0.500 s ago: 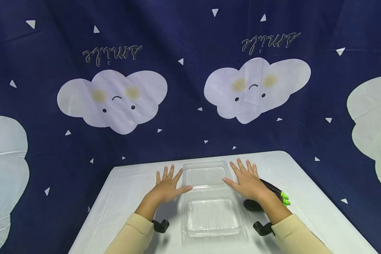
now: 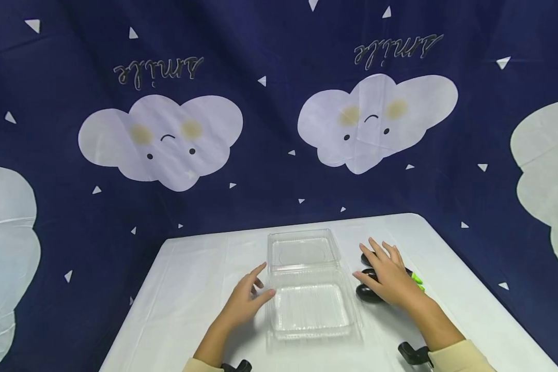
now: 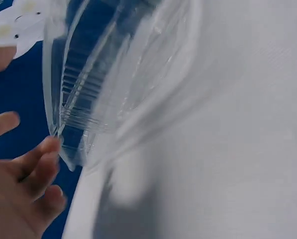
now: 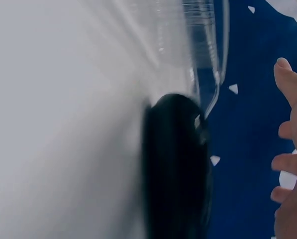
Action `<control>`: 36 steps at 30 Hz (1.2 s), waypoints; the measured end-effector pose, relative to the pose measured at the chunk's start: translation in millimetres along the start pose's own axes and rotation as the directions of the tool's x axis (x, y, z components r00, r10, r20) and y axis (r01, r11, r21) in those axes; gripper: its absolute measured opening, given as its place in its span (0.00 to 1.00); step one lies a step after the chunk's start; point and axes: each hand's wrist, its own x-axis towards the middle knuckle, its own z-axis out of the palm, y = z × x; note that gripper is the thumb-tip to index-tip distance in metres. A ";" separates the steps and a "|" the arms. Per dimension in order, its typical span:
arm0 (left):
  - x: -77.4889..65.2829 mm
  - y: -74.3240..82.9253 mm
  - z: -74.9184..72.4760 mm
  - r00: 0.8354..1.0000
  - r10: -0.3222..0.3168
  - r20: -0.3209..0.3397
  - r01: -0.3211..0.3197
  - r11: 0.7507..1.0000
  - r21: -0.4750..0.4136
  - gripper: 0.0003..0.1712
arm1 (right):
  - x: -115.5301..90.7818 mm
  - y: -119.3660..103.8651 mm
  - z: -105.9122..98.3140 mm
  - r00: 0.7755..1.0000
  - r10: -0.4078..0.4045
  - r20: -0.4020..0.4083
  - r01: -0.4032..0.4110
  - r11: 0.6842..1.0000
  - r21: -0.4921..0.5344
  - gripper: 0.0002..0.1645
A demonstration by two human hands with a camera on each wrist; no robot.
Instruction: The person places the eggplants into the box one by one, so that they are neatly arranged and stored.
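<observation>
A clear plastic clamshell box [image 2: 312, 310] lies unfolded on the table, its lid [image 2: 303, 251] flat toward the far edge. My left hand [image 2: 242, 302] is beside the box's left side, thumb and fingers apart and loosely bent, with nothing held. In the left wrist view its fingertips overlap the box's edge [image 3: 53, 99]. To the right of the box lie dark eggplants [image 2: 368, 294] with bright green stems. Over them hovers my right hand [image 2: 390, 281], fingers spread, partly hiding them. The right wrist view shows one glossy eggplant [image 4: 175, 169] below that hand, apart from its fingers.
The white-covered table [image 2: 186, 289] ends at a dark blue curtain [image 2: 269, 206] printed with clouds and small triangles. A black wrist mount [image 2: 414, 354] sits under each forearm.
Both hands have drawn away from the lid area. My right hand has moved right, over the eggplants; my left hand has come back nearer me, its fingers more bent. The view has shifted slightly.
</observation>
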 end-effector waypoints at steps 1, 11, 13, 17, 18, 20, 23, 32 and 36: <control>-5.4 -1.2 2.0 0.999 -0.008 0.031 0.010 0.999 -0.048 0.42 | -6.4 2.6 -0.9 1.000 -0.012 -0.026 0.011 1.000 -0.006 0.46; -50.6 1.9 34.5 0.985 0.052 0.163 0.003 0.948 -0.320 0.42 | -94.0 31.8 -12.4 0.979 0.004 -0.203 -0.002 1.000 0.012 0.39; -54.2 3.1 38.3 0.988 0.036 0.148 0.020 0.933 -0.359 0.43 | -106.3 38.1 -13.5 0.974 0.008 -0.227 -0.004 1.000 0.020 0.37; -54.7 5.1 38.8 0.992 -0.028 0.119 0.080 0.887 -0.455 0.44 | -113.8 51.3 -15.4 0.968 -0.010 -0.249 0.012 1.000 0.005 0.35; -54.0 5.3 38.7 0.993 -0.041 0.112 0.090 0.875 -0.475 0.45 | -113.5 53.9 -16.0 0.969 -0.016 -0.246 0.016 1.000 -0.003 0.34; -52.1 4.6 39.4 0.993 -0.057 0.101 0.100 0.855 -0.509 0.45 | -112.5 59.0 -17.0 0.974 -0.027 -0.226 0.023 0.999 -0.023 0.32; -51.6 4.7 40.5 0.992 -0.085 0.097 0.124 0.824 -0.553 0.44 | -111.5 63.2 -17.7 0.985 -0.036 -0.171 0.029 0.998 -0.047 0.30; -51.7 4.3 43.3 0.983 -0.157 0.091 0.178 0.725 -0.665 0.42 | -101.1 72.0 -13.9 0.991 -0.035 -0.127 0.029 0.998 -0.047 0.30; -53.6 2.7 40.5 0.984 -0.147 0.101 0.176 0.708 -0.684 0.43 | -90.3 81.5 -6.8 0.992 -0.045 -0.117 0.042 0.999 -0.029 0.29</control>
